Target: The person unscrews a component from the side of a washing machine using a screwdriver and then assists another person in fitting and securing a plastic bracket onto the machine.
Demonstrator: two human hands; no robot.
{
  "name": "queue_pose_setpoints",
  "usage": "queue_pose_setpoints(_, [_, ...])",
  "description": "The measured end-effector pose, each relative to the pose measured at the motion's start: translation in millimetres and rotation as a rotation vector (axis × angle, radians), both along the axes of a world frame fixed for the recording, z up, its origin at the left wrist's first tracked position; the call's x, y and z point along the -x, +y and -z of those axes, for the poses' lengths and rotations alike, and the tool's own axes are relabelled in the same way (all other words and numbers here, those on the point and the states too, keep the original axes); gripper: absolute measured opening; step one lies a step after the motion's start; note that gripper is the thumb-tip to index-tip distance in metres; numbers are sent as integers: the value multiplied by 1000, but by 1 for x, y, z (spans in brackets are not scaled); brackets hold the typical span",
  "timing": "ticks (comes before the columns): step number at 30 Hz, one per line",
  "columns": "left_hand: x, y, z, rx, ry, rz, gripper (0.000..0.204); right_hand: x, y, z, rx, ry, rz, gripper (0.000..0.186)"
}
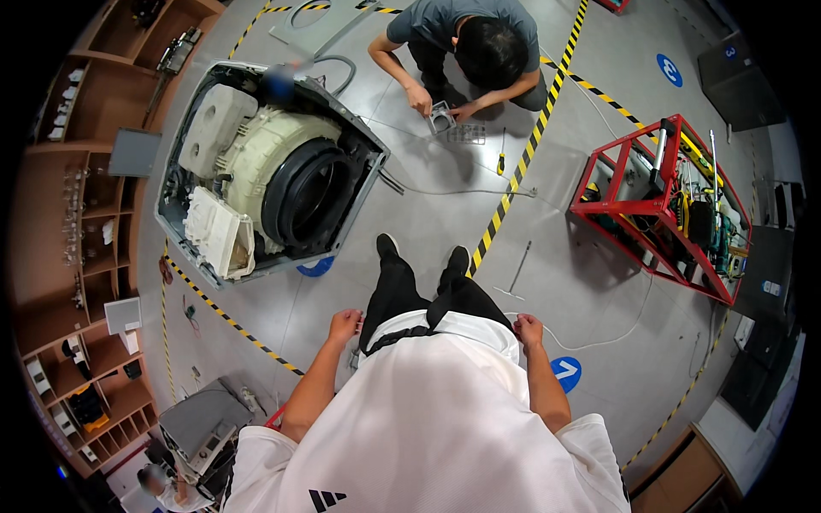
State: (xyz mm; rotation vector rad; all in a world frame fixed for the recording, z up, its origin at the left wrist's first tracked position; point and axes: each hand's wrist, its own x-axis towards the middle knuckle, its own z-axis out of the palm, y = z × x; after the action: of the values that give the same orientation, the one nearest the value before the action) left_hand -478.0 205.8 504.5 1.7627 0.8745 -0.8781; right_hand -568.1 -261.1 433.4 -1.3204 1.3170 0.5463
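My left hand (345,326) hangs beside my left thigh, its fingers curled in, with nothing seen in it. By my right hip, my right hand (528,329) is also closed, and no object shows in it. Ahead on the left is an opened front-loading washing machine (374,162), its pale tub (248,145) and black rubber door seal (275,195) exposed. Beyond my feet a co-worker (479,43) crouches and holds a small grey metal part (440,118) in both hands. Near it on the floor lie a clear compartment tray (468,134) and a yellow-handled screwdriver (501,162).
A red-framed tool cart (629,208) full of tools stands at the right. A T-handled tool (519,269) and a pale cable (599,344) lie on the floor. Black-and-yellow tape (530,158) marks the floor. Wooden shelves (107,338) line the left; another person (175,489) appears lower left.
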Motion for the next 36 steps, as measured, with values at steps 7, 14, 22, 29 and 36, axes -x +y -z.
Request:
queue_pose_setpoints(7, [7,3,4,4,-12,-6,26,-3,-1,-1,-17,4,4,15])
queue_pose_setpoints(14, [12,1,2,7,0,-59,24,-9,-3,-1,-25,-22,12,16])
queue_pose_setpoints(22, [7,-12,-12,-6,-37,-79,21,-6,-8,8,-43,-39,5,16])
queue_pose_setpoints(29, [10,-5,-3,21,-33,-76,22,-6,-8,-1,-38,0,-22,17])
queue_pose_setpoints(36, [12,-6,-2,10,-12,-74,22,-9,-8,-1,-53,-5,-36,17])
